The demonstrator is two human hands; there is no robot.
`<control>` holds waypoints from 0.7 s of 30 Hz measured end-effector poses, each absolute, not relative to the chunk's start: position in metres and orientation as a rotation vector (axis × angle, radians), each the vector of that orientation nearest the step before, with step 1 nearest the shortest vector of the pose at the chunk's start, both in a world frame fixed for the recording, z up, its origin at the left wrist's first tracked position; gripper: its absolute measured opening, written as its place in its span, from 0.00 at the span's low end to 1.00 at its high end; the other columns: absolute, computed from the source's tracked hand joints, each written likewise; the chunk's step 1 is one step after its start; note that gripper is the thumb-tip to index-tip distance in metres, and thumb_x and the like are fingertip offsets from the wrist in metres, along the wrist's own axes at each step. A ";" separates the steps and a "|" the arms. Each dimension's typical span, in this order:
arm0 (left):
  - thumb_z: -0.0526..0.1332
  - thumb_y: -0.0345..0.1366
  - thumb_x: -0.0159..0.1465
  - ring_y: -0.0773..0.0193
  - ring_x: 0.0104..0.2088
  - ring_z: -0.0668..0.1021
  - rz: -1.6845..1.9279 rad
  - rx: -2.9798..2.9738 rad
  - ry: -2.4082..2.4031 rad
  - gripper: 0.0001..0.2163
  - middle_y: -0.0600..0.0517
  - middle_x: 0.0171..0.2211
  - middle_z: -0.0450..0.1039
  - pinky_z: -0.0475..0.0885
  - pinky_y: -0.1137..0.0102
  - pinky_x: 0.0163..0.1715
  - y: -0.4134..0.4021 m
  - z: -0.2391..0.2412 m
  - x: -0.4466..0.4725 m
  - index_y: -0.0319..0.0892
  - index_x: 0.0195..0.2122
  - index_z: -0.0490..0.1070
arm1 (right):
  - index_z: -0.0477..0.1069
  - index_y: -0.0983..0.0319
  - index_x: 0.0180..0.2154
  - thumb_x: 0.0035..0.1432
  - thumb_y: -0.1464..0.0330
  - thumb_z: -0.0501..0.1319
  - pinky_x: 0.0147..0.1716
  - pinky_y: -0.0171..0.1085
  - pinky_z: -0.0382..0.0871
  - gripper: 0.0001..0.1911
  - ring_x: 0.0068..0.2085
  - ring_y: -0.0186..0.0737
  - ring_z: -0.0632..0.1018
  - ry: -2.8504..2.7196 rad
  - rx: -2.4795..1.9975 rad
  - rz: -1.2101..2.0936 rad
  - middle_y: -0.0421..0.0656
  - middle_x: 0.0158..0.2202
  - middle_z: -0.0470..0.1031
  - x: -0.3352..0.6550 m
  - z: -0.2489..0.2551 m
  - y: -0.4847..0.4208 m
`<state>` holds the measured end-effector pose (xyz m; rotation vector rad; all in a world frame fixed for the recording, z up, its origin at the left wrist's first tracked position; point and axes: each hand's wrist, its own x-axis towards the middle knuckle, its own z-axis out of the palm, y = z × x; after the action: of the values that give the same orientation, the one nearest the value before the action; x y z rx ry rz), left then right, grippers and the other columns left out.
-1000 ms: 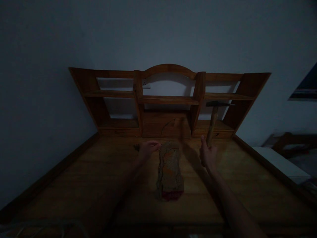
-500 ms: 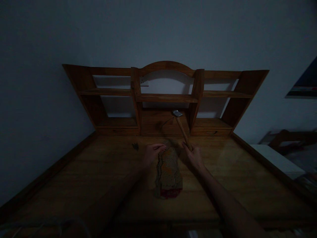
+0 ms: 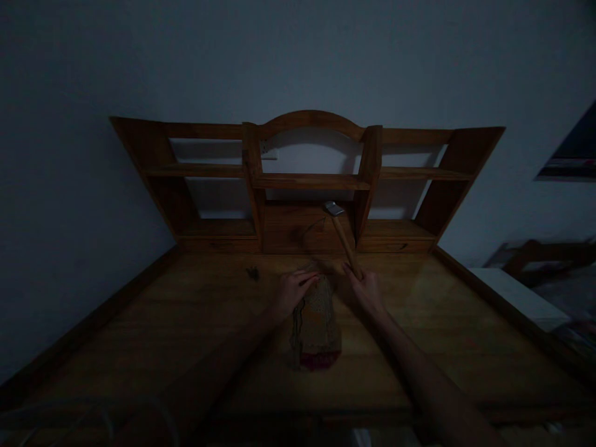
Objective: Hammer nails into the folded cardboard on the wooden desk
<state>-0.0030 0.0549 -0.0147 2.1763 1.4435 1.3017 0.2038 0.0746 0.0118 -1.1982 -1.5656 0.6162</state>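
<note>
My right hand [image 3: 367, 293] is closed around the wooden handle of a hammer [image 3: 345, 239]. The metal head is up and away from me, above the far end of a worn, layered brown block [image 3: 319, 323]. This block has an orange patch on top and a red band at its near end; its material is hard to tell in the dim light. Over the block's far left corner, my left hand [image 3: 292, 293] has thumb and fingers pinched together. Whatever is between those fingertips is too small to make out. Left of that hand lies a small dark cluster of thin pieces [image 3: 252, 273].
The wooden desktop [image 3: 186, 316] has raised side edges. A wooden shelf unit [image 3: 311, 181] with small drawers stands along its back, against the wall. A white surface [image 3: 521, 298] and a chair back [image 3: 544, 257] are off to the right.
My left hand has shifted slightly right, its fingertips further over the block's far end. The hammer stays raised in my right hand, nearly unmoved. The view has tilted a little.
</note>
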 end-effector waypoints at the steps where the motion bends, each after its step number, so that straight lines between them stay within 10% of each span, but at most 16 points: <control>1: 0.57 0.39 0.64 0.62 0.39 0.78 1.308 2.188 1.438 0.11 0.52 0.40 0.77 0.71 0.70 0.40 0.055 -0.015 -0.003 0.46 0.43 0.76 | 0.75 0.68 0.27 0.53 0.52 0.57 0.20 0.31 0.55 0.24 0.23 0.36 0.69 -1.557 -1.201 0.615 0.41 0.20 0.68 0.205 0.012 0.075; 21: 0.58 0.39 0.63 0.62 0.37 0.78 1.251 2.142 1.429 0.10 0.52 0.38 0.78 0.71 0.70 0.38 0.055 -0.013 -0.003 0.47 0.40 0.77 | 0.64 0.64 0.18 0.50 0.46 0.56 0.16 0.31 0.49 0.28 0.20 0.30 0.58 -1.440 -1.271 0.604 0.36 0.16 0.53 0.212 0.013 0.080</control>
<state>-0.0034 0.0545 -0.0130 2.1415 1.4287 1.2514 0.2120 0.0804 0.0134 -1.2715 -1.4397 0.6037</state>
